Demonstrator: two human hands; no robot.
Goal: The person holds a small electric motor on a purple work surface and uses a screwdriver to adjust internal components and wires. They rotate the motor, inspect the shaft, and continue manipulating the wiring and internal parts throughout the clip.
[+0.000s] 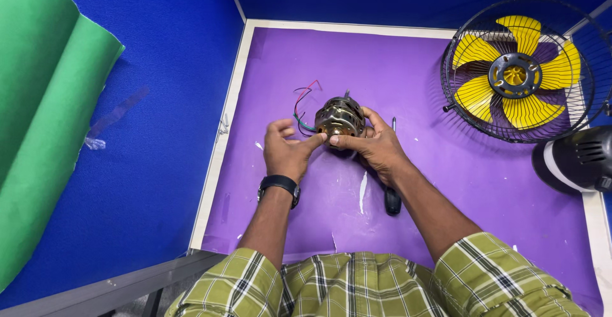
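A small metal fan motor (340, 117) with copper windings and a short shaft sits on the purple mat (395, 68), with red, green and dark wires (303, 108) trailing to its left. My right hand (372, 146) grips the motor from the right side. The fingertips of my left hand (287, 148), which wears a black watch, pinch at the motor's near face. A screwdriver (391, 192) with a black handle lies on the mat, partly hidden under my right forearm.
A black wire fan cage with yellow blades (517, 69) lies at the back right. A black and white motor housing (574, 159) sits at the right edge. Blue partition walls enclose the table; a green sheet (44, 113) hangs at the left. Small screws (224, 124) lie on the mat's left border.
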